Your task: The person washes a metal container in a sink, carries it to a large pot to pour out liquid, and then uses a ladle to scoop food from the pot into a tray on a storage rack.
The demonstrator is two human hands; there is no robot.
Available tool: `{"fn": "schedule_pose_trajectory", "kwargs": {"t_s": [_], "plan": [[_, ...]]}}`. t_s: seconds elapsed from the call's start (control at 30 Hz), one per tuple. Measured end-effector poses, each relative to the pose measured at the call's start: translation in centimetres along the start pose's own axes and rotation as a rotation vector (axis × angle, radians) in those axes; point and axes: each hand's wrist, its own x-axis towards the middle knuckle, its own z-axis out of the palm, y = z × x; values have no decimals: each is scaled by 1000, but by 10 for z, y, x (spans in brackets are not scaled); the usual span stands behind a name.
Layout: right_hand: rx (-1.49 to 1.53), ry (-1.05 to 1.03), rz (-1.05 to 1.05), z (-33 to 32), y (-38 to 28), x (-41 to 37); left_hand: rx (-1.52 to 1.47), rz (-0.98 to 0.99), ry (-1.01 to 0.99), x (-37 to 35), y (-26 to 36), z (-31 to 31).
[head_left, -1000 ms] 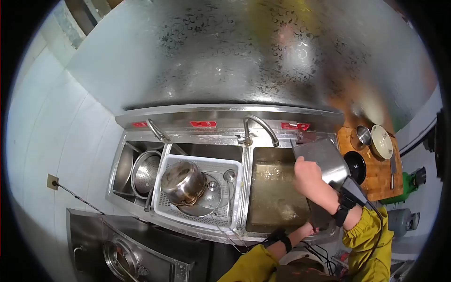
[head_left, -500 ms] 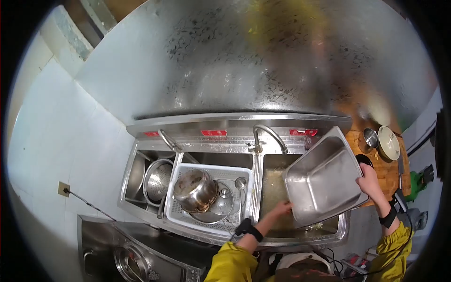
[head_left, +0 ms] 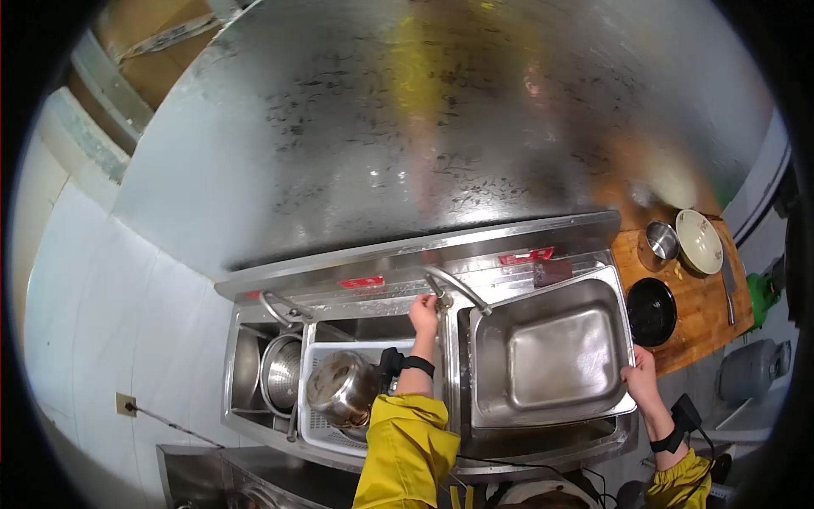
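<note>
A deep rectangular steel pan lies with its open side up over the right sink basin. My right hand is closed on its right rim. My left hand reaches up to the base of the middle faucet, its fingers closed at the tap handle. The handle is mostly hidden by the fingers. No water is seen coming from the spout, which points over the pan's back left corner.
Left of the pan, a white plastic basket holds an upturned steel pot. A colander sits in the left basin. On the wooden board are a black bowl, a steel cup, a patterned bowl and a knife.
The tilted pan has been lowered to lie nearly level over the right basin. My left hand has left the pan's side and moved up and left to the faucet. My right hand stays on the rim.
</note>
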Motion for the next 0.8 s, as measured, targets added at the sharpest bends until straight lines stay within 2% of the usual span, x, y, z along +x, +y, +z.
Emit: {"fn": "schedule_pose_trajectory", "kwargs": {"t_s": [0.03,0.1,0.13,0.23,0.27,0.3,0.37,0.4,0.47,0.5,0.57,0.6,0.63,0.67,0.7,0.73,0.77,0.8], "plan": [[25,8,14,1,1,0,30,14,7,7,-2,3],[61,3,57,-2,8,1,-103,-87,84,18,-1,13],[79,-6,83,-2,12,1,-202,-60,88,14,15,6],[120,23,79,7,23,5,-68,-38,64,40,11,6],[101,12,64,5,36,7,44,-6,50,45,13,5],[116,9,56,7,35,10,60,-58,-29,56,7,8],[146,-2,62,16,23,6,11,-5,-109,85,-40,29],[131,-9,62,19,19,5,-82,32,-117,81,-40,29],[136,21,45,28,12,-1,-269,105,-115,62,-26,19],[142,38,26,31,8,-1,-290,197,-32,43,-16,10],[121,31,-51,32,7,-7,-79,193,121,-20,18,-9],[108,55,-96,36,6,-12,-43,179,22,-59,44,-20],[94,78,-140,40,2,-16,16,288,-22,-88,33,-15],[7,74,-127,40,-10,-24,-156,89,-153,-119,29,-10],[-71,78,-100,38,-9,-29,-224,-126,-438,-141,28,-14],[-150,80,-75,34,-6,-36,-250,-201,-427,-167,21,-4],[-231,81,-52,32,-5,-39,20,77,-313,-181,-3,5],[-197,89,-95,33,-8,-40,151,234,-209,-186,16,-7]]}}
